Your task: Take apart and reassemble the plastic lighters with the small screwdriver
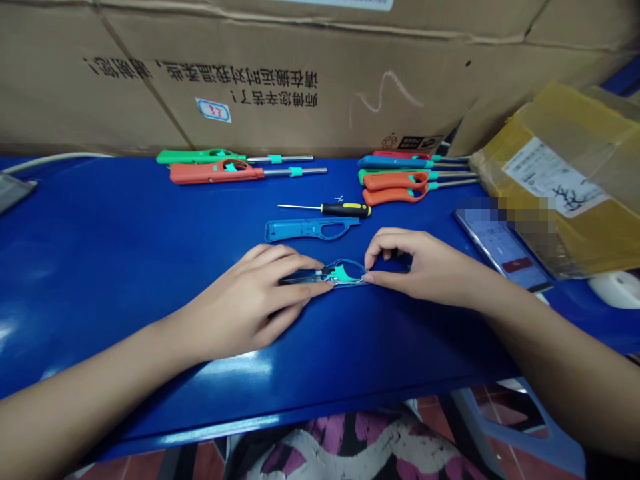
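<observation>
An opened blue gas lighter [345, 268] lies on the table between my hands, its inner parts and a green trigger showing. My left hand [257, 293] spans its body, fingers and thumb closed on both sides of it. At the lighter's right end, my right hand [415, 267] pinches with thumb and forefinger near thin white wires; whether a wire is in the pinch is too small to tell. Just beyond lies the loose blue half shell [313, 229]. Behind that are a black and yellow screwdriver [345, 210] and some tiny screws [339, 199].
Two whole lighters, green [200, 157] and orange [215, 172], lie at the back left. Several more lighters [395, 180] sit at the back right, beside a phone [505, 250] and a yellow-taped parcel [560, 173]. A large cardboard box [280, 40] stands along the blue table's [125, 253] rear.
</observation>
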{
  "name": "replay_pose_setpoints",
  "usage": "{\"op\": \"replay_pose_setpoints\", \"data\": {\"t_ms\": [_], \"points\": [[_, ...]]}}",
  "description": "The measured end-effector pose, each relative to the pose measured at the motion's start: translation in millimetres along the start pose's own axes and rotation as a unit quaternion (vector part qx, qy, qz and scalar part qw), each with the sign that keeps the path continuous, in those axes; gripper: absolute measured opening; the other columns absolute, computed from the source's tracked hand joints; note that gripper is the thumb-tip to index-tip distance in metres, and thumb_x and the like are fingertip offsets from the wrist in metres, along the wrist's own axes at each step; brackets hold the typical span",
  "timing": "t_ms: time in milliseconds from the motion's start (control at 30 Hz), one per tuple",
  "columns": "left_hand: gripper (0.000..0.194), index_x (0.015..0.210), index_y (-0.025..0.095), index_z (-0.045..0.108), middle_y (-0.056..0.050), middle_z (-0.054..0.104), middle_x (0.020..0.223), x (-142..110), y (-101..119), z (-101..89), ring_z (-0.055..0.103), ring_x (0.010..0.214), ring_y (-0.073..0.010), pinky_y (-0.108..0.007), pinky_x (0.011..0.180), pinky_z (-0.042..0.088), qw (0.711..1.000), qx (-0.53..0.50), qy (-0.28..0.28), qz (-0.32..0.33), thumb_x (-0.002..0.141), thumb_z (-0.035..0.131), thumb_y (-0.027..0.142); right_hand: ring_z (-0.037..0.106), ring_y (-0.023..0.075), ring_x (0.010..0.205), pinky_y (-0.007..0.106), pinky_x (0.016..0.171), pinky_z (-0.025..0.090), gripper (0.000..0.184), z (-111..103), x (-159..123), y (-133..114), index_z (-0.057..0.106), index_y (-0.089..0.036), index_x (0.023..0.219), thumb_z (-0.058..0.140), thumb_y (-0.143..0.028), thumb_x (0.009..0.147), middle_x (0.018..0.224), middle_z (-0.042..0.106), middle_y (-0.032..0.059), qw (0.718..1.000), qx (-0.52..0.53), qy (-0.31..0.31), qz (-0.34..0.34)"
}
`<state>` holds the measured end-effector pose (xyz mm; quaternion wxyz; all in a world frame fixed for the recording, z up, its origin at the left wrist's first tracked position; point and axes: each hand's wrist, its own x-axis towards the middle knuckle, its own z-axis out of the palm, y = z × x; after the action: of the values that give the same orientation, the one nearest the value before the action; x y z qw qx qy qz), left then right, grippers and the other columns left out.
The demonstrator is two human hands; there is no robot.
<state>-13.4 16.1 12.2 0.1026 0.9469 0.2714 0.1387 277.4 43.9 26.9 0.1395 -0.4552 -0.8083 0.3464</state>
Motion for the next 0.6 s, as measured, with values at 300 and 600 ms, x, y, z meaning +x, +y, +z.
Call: {"op": "replay_pose_setpoints", "data": {"t_ms": [300, 600], "points": [[0.043, 0.140, 0.029, 0.060, -0.010, 0.062, 0.136, -0.1, -2.4, 2.6, 0.060, 0.116, -0.0266, -0.042, 0.095, 0.048, 1.000, 0.025, 0.002, 0.010, 0.100, 0.048, 0.015, 0.059, 0.0181, 0.090, 0.032, 0.082, 0.046, 0.010, 1.6, -0.4, -2.1, 0.069, -0.023, 0.088, 0.070, -0.033, 0.087, 0.094, 0.067, 0.0028, 1.000, -0.003, -0.008, -0.024], [0.043, 0.142, 0.028, 0.058, -0.010, 0.061, 0.137, 0.4, -1.2, 3.5, 0.058, 0.114, -0.0276, -0.043, 0.090, 0.048, 0.999, 0.045, -0.004, 0.016, 0.102, 0.046, 0.017, 0.059, 0.0178, 0.090, 0.032, 0.084, 0.046, 0.006, 0.2, 0.6, -4.4, 0.069, -0.022, 0.087, 0.070, -0.028, 0.087, 0.093, 0.068, 0.0023, 1.000, 0.000, -0.014, -0.022]]}}
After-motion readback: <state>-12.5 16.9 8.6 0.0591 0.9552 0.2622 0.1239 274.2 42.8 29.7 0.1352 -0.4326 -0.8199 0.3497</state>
